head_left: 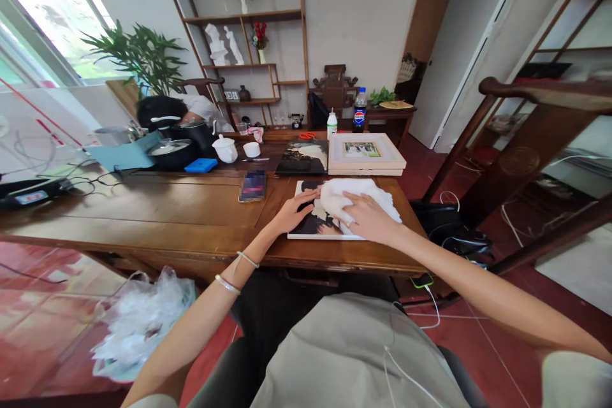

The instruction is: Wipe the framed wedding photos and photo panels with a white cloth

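Note:
A flat photo print [313, 224] lies on the wooden table [191, 210] near its front edge. My left hand [292, 212] rests on the print's left side with fingers stretched out flat. My right hand [368, 218] presses down on a white cloth [356, 194] that covers the print's right half, fingers laid over the cloth.
Behind the print lie a white framed picture [366, 152], a dark photo [303, 158] and a phone [252, 185]. Pots [172, 150], a white teapot [225, 148], bottles [359, 111] and cables stand farther back. A plastic bag [138, 322] sits on the floor left; a wooden chair [535, 140] is right.

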The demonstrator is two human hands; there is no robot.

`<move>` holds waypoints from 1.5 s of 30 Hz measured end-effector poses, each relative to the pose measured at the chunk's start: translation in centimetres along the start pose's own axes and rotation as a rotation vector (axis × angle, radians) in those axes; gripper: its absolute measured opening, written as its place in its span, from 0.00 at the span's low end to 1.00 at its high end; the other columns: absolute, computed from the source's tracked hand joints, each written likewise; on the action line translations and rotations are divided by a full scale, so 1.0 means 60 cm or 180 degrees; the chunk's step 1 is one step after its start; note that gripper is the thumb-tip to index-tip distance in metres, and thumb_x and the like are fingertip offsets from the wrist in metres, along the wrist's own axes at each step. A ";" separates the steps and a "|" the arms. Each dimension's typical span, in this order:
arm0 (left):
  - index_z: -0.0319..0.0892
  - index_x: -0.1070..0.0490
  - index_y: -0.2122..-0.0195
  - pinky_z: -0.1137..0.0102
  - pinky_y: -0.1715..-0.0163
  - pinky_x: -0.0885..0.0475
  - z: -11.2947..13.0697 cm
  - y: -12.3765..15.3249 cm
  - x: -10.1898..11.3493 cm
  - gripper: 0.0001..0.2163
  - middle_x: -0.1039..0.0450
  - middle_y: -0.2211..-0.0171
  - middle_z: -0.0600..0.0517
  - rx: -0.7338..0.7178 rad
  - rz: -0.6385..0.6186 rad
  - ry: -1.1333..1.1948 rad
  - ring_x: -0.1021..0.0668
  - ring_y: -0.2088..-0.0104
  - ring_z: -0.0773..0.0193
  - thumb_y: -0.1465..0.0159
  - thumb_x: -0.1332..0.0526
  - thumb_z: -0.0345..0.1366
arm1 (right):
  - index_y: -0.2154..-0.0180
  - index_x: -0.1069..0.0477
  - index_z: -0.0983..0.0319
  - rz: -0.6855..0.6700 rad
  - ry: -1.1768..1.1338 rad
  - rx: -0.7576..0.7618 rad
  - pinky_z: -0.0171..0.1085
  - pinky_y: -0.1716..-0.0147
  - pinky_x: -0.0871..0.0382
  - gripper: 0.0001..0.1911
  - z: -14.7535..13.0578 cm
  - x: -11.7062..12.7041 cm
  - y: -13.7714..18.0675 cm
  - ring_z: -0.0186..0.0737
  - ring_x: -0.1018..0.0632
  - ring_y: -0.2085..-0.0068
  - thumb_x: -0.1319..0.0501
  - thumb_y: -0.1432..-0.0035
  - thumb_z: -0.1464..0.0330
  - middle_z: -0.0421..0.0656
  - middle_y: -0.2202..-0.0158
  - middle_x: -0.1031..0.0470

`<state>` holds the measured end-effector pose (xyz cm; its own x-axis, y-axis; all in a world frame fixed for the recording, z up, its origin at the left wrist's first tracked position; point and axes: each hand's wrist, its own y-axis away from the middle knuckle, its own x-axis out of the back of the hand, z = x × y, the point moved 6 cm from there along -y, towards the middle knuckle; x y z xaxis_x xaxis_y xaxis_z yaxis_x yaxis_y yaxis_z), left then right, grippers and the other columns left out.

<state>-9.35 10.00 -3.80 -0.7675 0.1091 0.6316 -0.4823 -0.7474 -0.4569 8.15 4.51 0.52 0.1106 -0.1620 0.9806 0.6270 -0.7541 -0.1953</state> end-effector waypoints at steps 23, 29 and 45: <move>0.44 0.32 0.44 0.58 0.36 0.45 0.004 0.001 0.001 0.19 0.34 0.41 0.49 0.0009 0.0006 0.0035 0.36 0.38 0.57 0.34 0.46 0.41 | 0.54 0.25 0.61 -0.0288 -0.0507 0.0294 0.60 0.39 0.51 0.21 -0.074 0.008 0.056 0.57 0.47 0.34 0.43 0.51 0.75 0.48 0.34 0.45; 0.42 0.31 0.45 0.57 0.36 0.46 0.001 0.000 -0.001 0.19 0.34 0.41 0.48 -0.0032 -0.0004 -0.0001 0.36 0.38 0.56 0.35 0.46 0.42 | 0.46 0.33 0.64 -0.0082 -0.0227 -0.0011 0.64 0.41 0.52 0.25 -0.003 -0.011 -0.038 0.58 0.50 0.33 0.46 0.47 0.75 0.51 0.32 0.52; 0.39 0.40 0.39 0.61 0.38 0.44 -0.008 0.008 0.004 0.24 0.40 0.38 0.46 0.0574 0.0289 0.0307 0.36 0.38 0.57 0.31 0.55 0.46 | 0.66 0.23 0.65 -0.0213 -0.0517 0.1099 0.52 0.39 0.49 0.11 -0.136 0.019 0.032 0.52 0.39 0.36 0.43 0.51 0.74 0.57 0.39 0.36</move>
<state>-9.97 9.96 -4.19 -0.8455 0.0917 0.5261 -0.3325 -0.8612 -0.3843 3.21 -2.34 1.14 0.1639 0.0040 0.9865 0.8566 -0.4966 -0.1403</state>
